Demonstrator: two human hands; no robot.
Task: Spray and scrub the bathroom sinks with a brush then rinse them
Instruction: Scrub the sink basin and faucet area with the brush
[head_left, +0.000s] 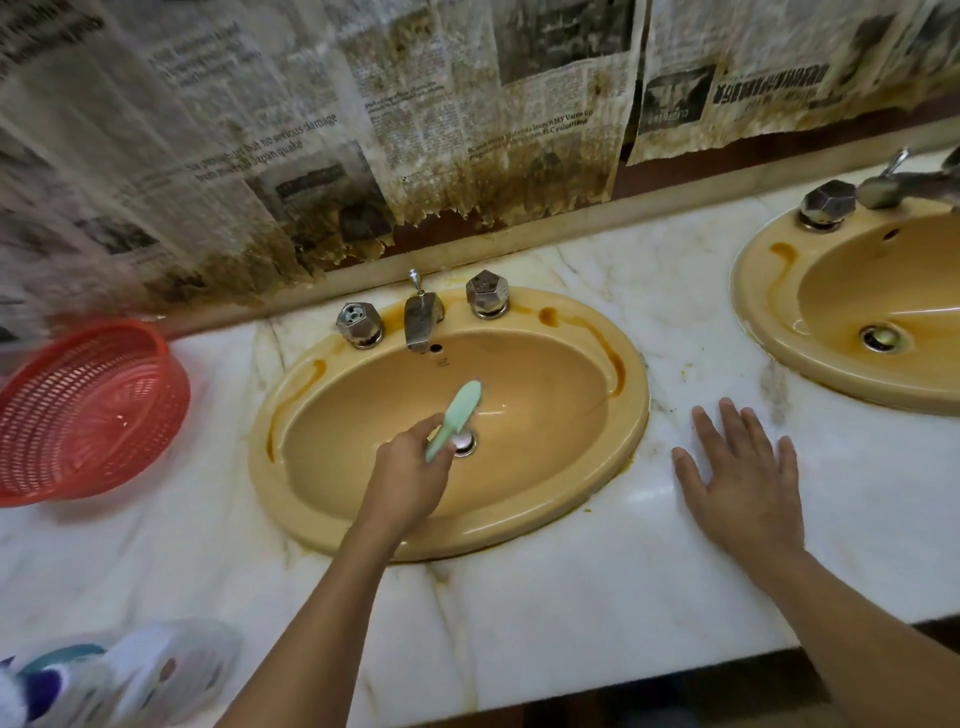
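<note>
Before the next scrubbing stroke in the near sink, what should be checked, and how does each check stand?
1. Left hand grips the pale green plastic brush: ok.
2. Brush over the bowl of the orange oval ceramic sink, beside its metal drain: ok.
3. Right hand flat on the white marble counter: ok.
4. Cleaner sprayed in the bowl: cannot tell.
5. Rim free of brown stains: not ok.

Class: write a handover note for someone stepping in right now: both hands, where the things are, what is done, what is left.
Left hand grips the green brush in the near sink, over its drain.
Right hand rests flat on the counter between the sinks.
Done: unclear; brown stains show on the near rim, tap not running.
Left: scrub, rinse, then the second sink.
</note>
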